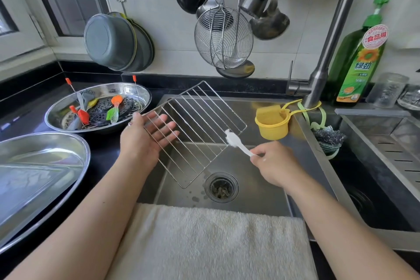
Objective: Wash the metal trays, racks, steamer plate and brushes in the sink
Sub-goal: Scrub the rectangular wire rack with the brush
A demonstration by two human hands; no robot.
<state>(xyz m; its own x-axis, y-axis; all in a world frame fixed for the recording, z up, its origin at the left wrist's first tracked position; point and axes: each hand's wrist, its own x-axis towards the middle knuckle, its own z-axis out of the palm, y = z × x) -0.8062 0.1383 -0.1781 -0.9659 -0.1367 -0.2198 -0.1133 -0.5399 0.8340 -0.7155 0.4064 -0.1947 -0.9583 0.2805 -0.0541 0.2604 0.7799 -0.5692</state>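
Over the steel sink a wire rack is held tilted, its low corner near the drain. My left hand supports it from underneath with flat, spread fingers, thumb on its left edge. My right hand grips the handle of a white brush whose bristles touch the rack's right edge. On the left counter a round metal tray holds a perforated steamer plate and several silicone brushes. A second metal tray lies empty at the near left.
A white towel drapes the sink's front edge. The faucet rises at the right with a yellow sponge cup and a steel scourer hanging by it. Green dish soap and glass jars stand behind. Ladles, a strainer and pans hang above.
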